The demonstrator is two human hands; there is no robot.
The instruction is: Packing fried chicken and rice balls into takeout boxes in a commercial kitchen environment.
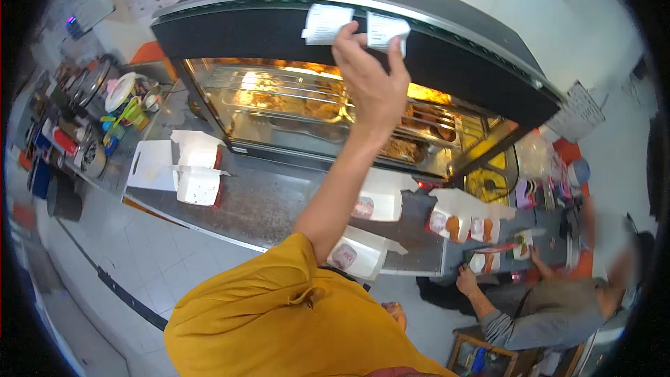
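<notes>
My left hand is raised to the black top panel of a heated glass food display. Its thumb lies over a white printed paper slip, which it pinches against a finger. Beside it, another paper slip hangs on the panel, with my fingertips at its right edge. Behind the glass, trays of fried food sit on lit racks. Low by my mustard shirt, part of my right hand shows; my body hides the rest, so its grip is unclear.
Open white cartons stand beside a white cutting board on the counter. More cartons are near my waist. At right, a person handles a box; cartons with fried pieces stand nearby.
</notes>
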